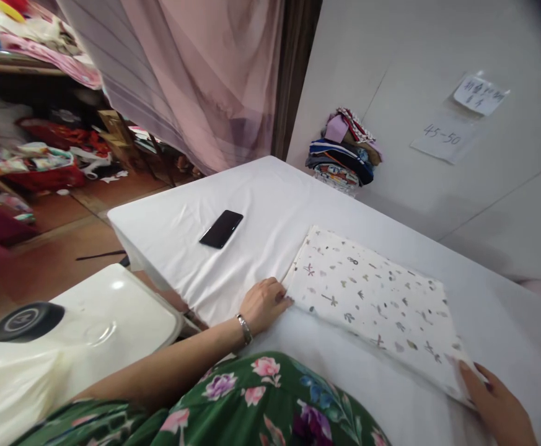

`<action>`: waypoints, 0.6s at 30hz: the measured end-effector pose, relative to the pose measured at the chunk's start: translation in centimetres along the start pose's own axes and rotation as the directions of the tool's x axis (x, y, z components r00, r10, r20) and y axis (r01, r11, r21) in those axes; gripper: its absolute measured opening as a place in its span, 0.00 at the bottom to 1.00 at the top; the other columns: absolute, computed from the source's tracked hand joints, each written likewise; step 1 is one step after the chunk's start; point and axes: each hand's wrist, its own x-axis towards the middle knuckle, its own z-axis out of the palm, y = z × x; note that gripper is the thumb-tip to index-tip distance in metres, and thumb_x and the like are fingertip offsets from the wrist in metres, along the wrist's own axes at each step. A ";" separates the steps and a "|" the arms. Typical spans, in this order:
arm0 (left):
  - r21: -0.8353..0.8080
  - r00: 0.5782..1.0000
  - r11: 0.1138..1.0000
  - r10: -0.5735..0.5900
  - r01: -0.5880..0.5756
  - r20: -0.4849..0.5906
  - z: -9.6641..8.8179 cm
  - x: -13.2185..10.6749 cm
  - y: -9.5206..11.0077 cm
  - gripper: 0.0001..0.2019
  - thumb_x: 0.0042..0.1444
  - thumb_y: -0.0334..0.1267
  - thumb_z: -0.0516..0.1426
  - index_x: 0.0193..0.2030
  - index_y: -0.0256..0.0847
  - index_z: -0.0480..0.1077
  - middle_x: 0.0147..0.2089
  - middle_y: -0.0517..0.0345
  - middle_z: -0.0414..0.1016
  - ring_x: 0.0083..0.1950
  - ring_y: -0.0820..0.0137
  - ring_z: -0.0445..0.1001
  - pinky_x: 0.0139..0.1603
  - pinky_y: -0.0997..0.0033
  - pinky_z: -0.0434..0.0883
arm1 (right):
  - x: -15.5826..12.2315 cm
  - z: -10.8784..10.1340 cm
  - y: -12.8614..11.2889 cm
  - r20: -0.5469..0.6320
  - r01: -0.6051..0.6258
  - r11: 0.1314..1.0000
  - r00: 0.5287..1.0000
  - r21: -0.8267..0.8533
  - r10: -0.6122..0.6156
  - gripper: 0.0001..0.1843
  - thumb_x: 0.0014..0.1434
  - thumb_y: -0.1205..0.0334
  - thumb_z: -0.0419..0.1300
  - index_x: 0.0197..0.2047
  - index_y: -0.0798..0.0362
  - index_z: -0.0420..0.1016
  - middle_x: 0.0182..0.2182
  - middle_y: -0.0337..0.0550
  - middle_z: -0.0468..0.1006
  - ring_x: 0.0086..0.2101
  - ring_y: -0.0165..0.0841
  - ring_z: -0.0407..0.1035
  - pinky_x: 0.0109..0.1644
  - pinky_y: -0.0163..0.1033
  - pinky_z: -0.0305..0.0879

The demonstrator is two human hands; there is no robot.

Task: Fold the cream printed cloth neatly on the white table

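Note:
A folded white cloth with small printed motifs (pixel 372 297) lies flat on the white-covered table (pixel 270 204). My left hand (pixel 264 303), a silver bracelet at its wrist, rests at the cloth's near left corner with its fingers curled against the edge. My right hand (pixel 496 406) is at the cloth's near right corner, fingers laid on and tucked round the edge. My green flowered dress fills the bottom of the view.
A black phone (pixel 221 228) lies on the table to the left of the cloth. A stack of folded fabrics (pixel 343 152) sits against the white wall, which bears two paper notes (pixel 479 94). A white machine lid (pixel 112 310) stands at lower left. Pink curtains and cluttered shelves are behind.

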 end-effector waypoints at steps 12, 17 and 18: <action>-0.137 0.997 0.990 0.036 -0.045 -0.066 -1.7 -0.3 -2.0 0.05 0.51 0.35 0.55 0.27 0.39 0.65 0.39 0.58 0.68 0.35 0.73 0.68 0.37 0.73 0.65 | -1.1 0.7 -0.3 -0.011 -0.033 0.999 0.999 -0.031 0.033 0.43 0.46 0.28 0.34 0.50 0.51 0.63 0.47 0.56 0.71 0.46 0.52 0.68 0.47 0.49 0.66; -0.270 0.989 0.955 0.099 -0.124 -0.107 -1.3 0.0 -2.3 0.04 0.49 0.33 0.56 0.26 0.40 0.64 0.44 0.58 0.70 0.41 0.72 0.68 0.43 0.72 0.65 | -0.8 0.6 0.0 -0.043 -0.006 1.000 0.999 -0.004 0.006 0.38 0.45 0.28 0.35 0.43 0.48 0.65 0.39 0.54 0.75 0.41 0.51 0.71 0.43 0.49 0.69; -0.278 0.992 0.955 0.078 -0.102 -0.095 -1.3 0.0 -2.3 0.04 0.48 0.33 0.56 0.25 0.39 0.64 0.40 0.58 0.71 0.40 0.72 0.68 0.42 0.73 0.65 | -0.7 0.5 0.2 -0.061 0.003 1.000 0.998 -0.014 -0.004 0.37 0.45 0.29 0.35 0.41 0.47 0.66 0.37 0.52 0.76 0.39 0.50 0.72 0.41 0.48 0.70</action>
